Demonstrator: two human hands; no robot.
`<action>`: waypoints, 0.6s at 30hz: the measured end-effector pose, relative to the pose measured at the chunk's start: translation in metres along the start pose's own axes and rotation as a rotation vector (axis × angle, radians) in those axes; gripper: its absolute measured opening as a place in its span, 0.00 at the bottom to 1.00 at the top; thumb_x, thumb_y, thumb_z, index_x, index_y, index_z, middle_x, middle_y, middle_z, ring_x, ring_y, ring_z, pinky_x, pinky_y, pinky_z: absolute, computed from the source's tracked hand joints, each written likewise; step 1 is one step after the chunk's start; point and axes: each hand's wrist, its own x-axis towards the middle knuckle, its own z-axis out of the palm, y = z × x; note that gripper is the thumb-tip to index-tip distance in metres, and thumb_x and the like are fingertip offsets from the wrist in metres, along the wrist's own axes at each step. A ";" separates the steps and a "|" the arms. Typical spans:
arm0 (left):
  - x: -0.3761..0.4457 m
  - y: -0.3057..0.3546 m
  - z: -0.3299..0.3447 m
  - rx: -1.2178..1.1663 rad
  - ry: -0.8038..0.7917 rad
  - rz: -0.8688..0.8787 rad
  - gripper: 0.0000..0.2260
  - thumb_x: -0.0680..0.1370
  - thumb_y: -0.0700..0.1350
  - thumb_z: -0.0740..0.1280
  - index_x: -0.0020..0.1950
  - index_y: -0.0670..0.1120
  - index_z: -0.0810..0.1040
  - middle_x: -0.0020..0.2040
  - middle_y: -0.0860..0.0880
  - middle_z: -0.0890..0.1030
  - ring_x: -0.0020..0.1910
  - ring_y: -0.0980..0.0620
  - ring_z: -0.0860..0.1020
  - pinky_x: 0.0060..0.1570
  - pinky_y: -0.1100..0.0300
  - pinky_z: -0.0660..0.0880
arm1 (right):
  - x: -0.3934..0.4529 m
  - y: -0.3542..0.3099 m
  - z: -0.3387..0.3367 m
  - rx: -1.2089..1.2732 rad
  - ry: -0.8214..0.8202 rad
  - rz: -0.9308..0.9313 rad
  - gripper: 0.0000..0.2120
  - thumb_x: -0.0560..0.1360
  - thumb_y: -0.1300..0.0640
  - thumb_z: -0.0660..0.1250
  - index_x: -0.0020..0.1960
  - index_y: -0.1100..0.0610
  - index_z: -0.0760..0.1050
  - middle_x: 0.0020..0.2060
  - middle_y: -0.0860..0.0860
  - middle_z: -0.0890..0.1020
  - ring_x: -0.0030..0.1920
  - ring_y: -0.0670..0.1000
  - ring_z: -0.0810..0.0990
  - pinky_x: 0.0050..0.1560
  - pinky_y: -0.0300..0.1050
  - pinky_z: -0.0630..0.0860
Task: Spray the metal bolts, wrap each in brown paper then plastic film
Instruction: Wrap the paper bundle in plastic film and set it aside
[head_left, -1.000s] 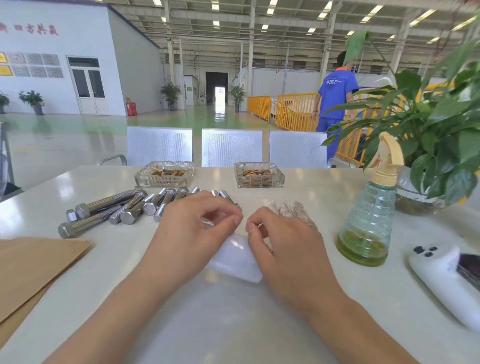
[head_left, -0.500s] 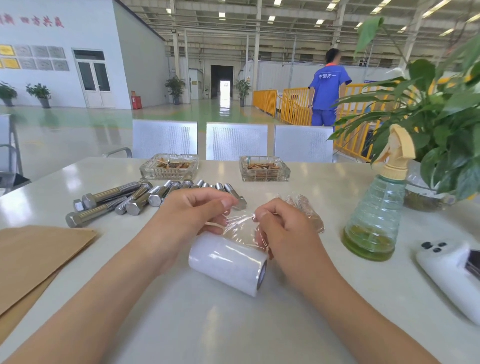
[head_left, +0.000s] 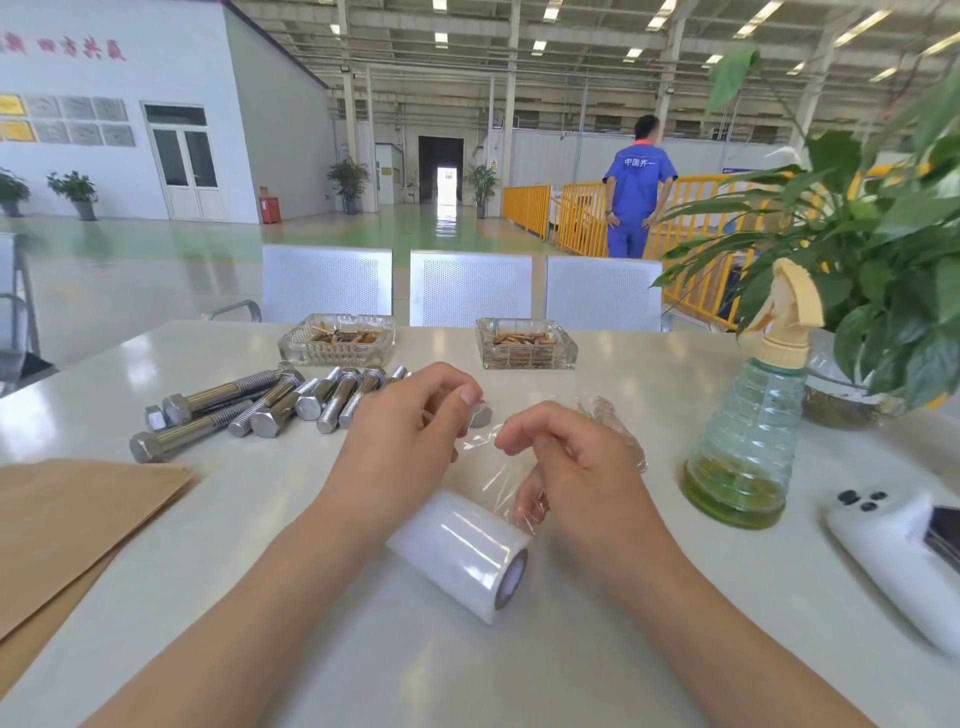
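Left hand: the left hand (head_left: 400, 441) hovers above the table (head_left: 597, 675), fingers curled, pinching the loose edge of the plastic film (head_left: 501, 467).
Right hand: the right hand (head_left: 566, 467) has curled fingers gripping the same film sheet.
Film roll: the film roll (head_left: 457, 553) lies on its side just below both hands.
Bolts: the bare bolts (head_left: 249, 408) lie heaped at left; a wrapped bolt (head_left: 613, 423) lies behind the right hand.
Brown paper: the brown paper (head_left: 67, 525) rests at the table's left edge.
Spray bottle: the spray bottle (head_left: 748, 431) stands upright at right.
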 end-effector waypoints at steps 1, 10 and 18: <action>0.000 0.000 0.000 0.049 0.007 0.008 0.03 0.81 0.52 0.67 0.48 0.58 0.80 0.37 0.55 0.81 0.35 0.55 0.81 0.36 0.66 0.72 | 0.000 0.002 0.000 0.013 0.010 0.023 0.24 0.84 0.68 0.54 0.44 0.49 0.83 0.45 0.48 0.82 0.25 0.50 0.78 0.30 0.35 0.71; -0.006 -0.003 -0.023 0.190 -0.284 0.078 0.19 0.70 0.63 0.75 0.59 0.64 0.76 0.56 0.65 0.75 0.59 0.65 0.74 0.48 0.74 0.69 | 0.003 0.008 -0.006 0.027 0.015 0.226 0.24 0.82 0.70 0.51 0.56 0.52 0.83 0.42 0.53 0.85 0.26 0.47 0.77 0.32 0.37 0.75; -0.008 0.008 -0.030 0.337 -0.373 -0.043 0.22 0.66 0.68 0.75 0.52 0.59 0.76 0.55 0.61 0.73 0.55 0.63 0.74 0.47 0.65 0.71 | 0.007 0.015 -0.014 -0.049 0.053 0.274 0.26 0.78 0.69 0.52 0.61 0.49 0.81 0.22 0.48 0.76 0.27 0.43 0.75 0.33 0.31 0.73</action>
